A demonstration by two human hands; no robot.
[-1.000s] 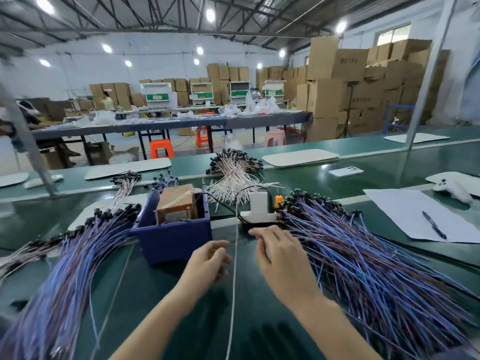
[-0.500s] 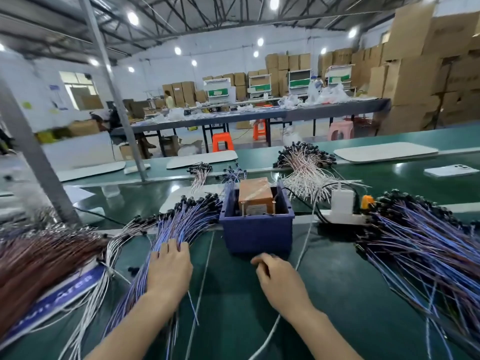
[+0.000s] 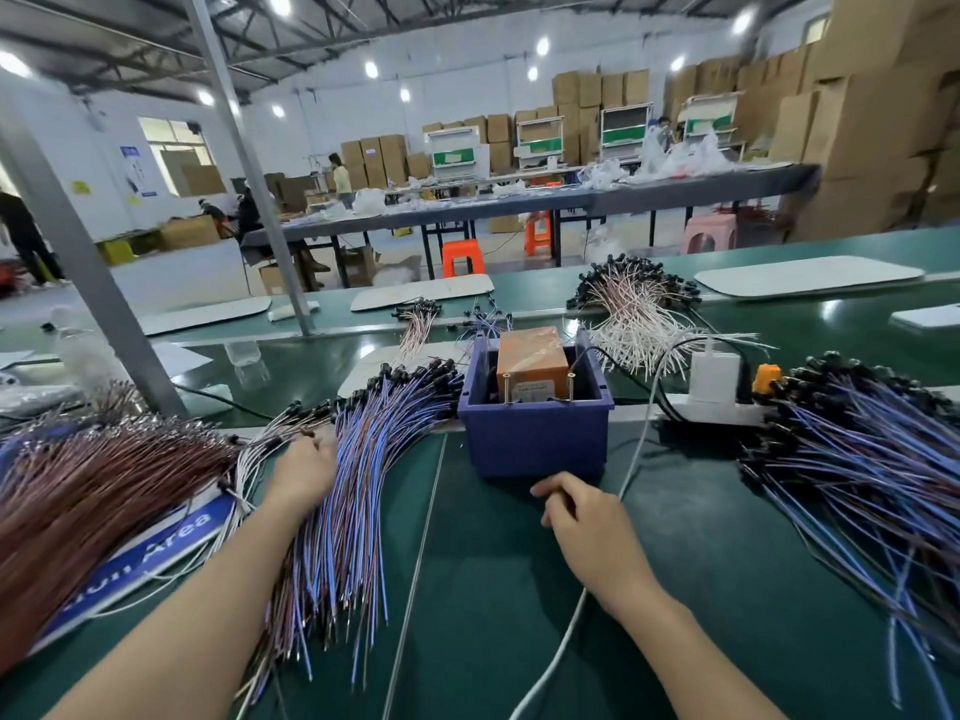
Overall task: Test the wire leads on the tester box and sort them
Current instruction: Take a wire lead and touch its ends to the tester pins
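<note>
Head view shows the left hand (image 3: 304,472) on the blue wire leads (image 3: 374,449) left of the tester box (image 3: 532,363), grip unclear, the right hand (image 3: 584,517) loosely curled and empty before it; the leads look light and floppy, best pinched near their black ends.

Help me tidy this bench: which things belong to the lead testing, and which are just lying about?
Job: tester box in the blue bin; left blue leads; right blue leads; brown leads; white leads.

Lying about: charger; phone; white board; orange stool.
</note>
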